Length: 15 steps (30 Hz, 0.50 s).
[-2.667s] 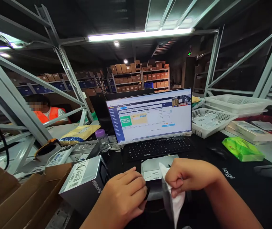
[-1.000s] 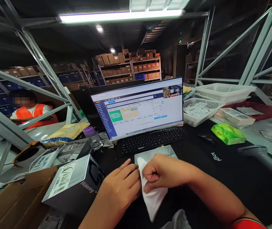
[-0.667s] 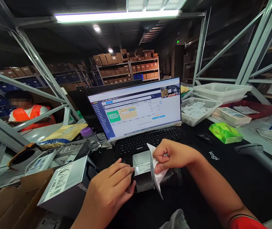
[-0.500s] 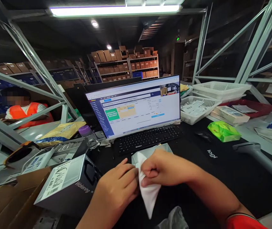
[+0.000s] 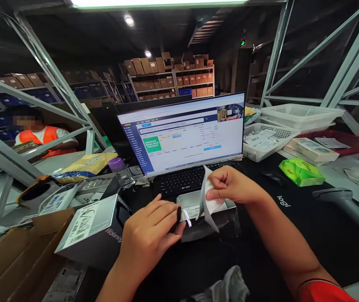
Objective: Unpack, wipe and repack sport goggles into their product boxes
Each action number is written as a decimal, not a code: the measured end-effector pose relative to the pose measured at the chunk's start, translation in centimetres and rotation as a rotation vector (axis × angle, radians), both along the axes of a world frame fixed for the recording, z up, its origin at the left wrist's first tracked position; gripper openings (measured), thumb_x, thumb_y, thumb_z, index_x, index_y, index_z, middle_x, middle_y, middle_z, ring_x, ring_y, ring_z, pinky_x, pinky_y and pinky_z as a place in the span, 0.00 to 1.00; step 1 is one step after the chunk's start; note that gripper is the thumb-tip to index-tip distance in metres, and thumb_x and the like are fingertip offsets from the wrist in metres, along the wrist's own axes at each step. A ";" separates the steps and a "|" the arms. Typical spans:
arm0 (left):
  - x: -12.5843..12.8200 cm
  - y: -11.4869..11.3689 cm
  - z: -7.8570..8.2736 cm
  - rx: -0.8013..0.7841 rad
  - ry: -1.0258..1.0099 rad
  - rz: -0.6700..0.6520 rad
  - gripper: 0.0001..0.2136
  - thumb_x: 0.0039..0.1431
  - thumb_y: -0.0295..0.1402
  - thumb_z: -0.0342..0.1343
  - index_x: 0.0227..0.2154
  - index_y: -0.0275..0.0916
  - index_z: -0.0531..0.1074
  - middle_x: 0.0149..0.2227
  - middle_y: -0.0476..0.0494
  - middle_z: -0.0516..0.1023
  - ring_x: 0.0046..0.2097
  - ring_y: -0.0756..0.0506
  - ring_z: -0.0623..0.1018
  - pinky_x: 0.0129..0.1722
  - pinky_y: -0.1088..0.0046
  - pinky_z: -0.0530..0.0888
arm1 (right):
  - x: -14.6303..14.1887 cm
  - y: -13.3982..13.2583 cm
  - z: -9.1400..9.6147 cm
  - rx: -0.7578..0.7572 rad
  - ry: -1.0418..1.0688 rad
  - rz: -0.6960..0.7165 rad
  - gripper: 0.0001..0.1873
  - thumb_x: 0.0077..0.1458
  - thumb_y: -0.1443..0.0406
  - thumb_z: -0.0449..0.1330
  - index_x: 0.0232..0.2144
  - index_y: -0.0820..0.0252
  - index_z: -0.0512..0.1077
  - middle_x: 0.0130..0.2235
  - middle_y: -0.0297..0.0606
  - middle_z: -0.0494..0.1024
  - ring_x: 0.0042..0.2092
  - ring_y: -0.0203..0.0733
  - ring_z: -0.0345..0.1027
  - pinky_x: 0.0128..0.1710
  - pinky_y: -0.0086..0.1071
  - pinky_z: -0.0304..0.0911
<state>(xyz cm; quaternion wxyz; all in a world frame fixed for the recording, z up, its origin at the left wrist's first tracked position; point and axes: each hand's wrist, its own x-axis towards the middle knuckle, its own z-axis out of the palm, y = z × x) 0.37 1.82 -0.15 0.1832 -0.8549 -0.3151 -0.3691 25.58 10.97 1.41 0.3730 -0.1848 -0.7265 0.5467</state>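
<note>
My left hand (image 5: 154, 224) is closed on a small dark piece with a clear, shiny edge (image 5: 187, 219), which looks like part of a pair of glasses; the fingers hide most of it. A pinch of my right hand (image 5: 228, 188) grips a white wiping cloth (image 5: 210, 205), which hangs down in folds to the right of that piece. Behind and below both hands lies an open pale box (image 5: 229, 204) with a printed paper inside. A crumpled grey cloth (image 5: 229, 285) rests on the black mat at the near edge.
A Wakening box (image 5: 87, 228) and an open cardboard carton (image 5: 24, 247) stand at left. Ahead are a monitor (image 5: 182, 138) and keyboard (image 5: 176, 181). To the right are a green packet (image 5: 302, 171), a scanner (image 5: 349, 209) and white baskets (image 5: 267, 147). A co-worker (image 5: 45, 134) sits far left.
My right hand has drawn the white cloth up and right, away from my left hand. The shiny edge and the box now show between them. A yellow panel has gone from the screen.
</note>
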 end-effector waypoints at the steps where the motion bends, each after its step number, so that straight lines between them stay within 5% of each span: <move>1: -0.1 0.2 -0.1 -0.015 -0.055 -0.005 0.06 0.56 0.24 0.63 0.36 0.38 0.76 0.37 0.48 0.82 0.39 0.49 0.81 0.55 0.61 0.77 | 0.2 0.2 -0.1 0.000 0.028 -0.083 0.33 0.46 0.55 0.73 0.18 0.56 0.50 0.18 0.20 0.51 0.21 0.26 0.43 0.21 0.25 0.42; 8: -0.7 0.8 -0.5 0.010 -0.363 0.060 0.06 0.56 0.25 0.63 0.36 0.41 0.77 0.36 0.48 0.83 0.39 0.47 0.82 0.47 0.63 0.81 | 3.6 2.3 -0.1 0.066 0.254 -0.527 0.33 0.48 0.58 0.73 0.18 0.56 0.50 0.20 0.23 0.54 0.23 0.30 0.47 0.23 0.27 0.44; 15: -0.2 0.3 -1.4 0.260 -0.395 0.216 0.08 0.57 0.22 0.62 0.39 0.39 0.77 0.38 0.46 0.83 0.41 0.46 0.81 0.53 0.57 0.77 | 3.6 1.9 0.2 -0.082 0.553 -0.485 0.35 0.45 0.57 0.76 0.18 0.57 0.50 0.20 0.25 0.56 0.23 0.31 0.47 0.23 0.27 0.46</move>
